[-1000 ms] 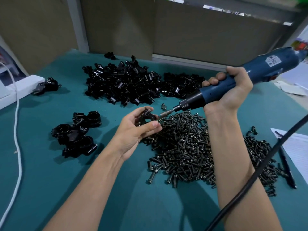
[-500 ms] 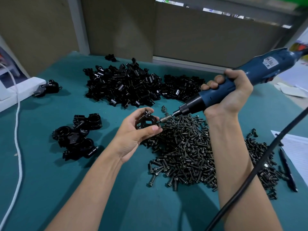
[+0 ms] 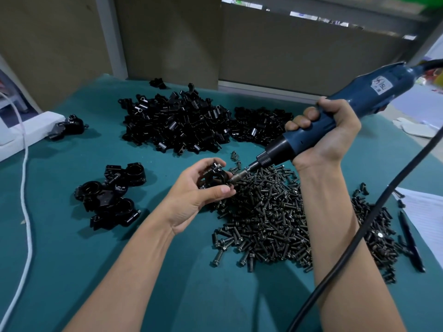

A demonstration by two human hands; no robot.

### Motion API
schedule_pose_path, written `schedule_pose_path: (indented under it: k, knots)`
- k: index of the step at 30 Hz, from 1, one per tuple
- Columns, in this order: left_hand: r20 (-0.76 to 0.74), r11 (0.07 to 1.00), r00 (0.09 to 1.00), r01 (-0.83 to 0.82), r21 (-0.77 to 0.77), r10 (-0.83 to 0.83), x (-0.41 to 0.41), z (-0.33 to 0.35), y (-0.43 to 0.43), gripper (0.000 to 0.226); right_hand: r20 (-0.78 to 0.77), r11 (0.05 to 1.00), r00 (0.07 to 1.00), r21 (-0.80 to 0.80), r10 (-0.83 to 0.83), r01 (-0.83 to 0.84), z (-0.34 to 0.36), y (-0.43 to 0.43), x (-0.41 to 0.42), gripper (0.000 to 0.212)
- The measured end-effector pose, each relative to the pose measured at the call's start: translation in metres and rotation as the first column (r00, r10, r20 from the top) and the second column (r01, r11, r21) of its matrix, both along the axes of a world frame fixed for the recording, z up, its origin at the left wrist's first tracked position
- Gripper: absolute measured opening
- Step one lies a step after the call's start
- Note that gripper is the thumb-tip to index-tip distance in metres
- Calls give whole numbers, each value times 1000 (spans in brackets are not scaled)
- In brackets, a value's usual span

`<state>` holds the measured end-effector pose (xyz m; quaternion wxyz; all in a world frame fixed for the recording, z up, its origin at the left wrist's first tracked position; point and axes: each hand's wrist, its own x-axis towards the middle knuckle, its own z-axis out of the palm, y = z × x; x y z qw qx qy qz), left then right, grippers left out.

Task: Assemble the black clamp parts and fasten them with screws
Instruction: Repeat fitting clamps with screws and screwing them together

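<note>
I count one clamp (image 3: pixel 214 178) pinched in left hand (image 3: pixel 191 200), mid-surface; right hand (image 3: pixel 328 137) wrapped round one screwdriver (image 3: pixel 335 118), bit touching clamp. Two part heaps (image 3: pixel 177 125) at far edge, one screw pile (image 3: pixel 271 219). Near edge lies open.

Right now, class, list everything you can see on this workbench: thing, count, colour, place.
loose clamp parts: big pile, black, far centre
assembled clamps: small cluster, black, left
single clamp: one, black, far left
screws: large heap, dark, centre right
electric screwdriver: one, blue, right hand
held clamp: one, black, left hand
white cord: one, left edge
pen: one, black, right
paper: white, right edge
left hand: gripping clamp
right hand: gripping screwdriver
</note>
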<state>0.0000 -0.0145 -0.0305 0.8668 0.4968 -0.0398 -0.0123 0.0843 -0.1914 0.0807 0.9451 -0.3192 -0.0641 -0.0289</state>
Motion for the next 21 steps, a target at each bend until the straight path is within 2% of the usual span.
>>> schedule_pose_path:
  k: [21]
  knots:
    - [-18,999,1000,9,-37,-9,-2,5,-5,48,32,1000,999,-19,26,-25,4,3,-4,20]
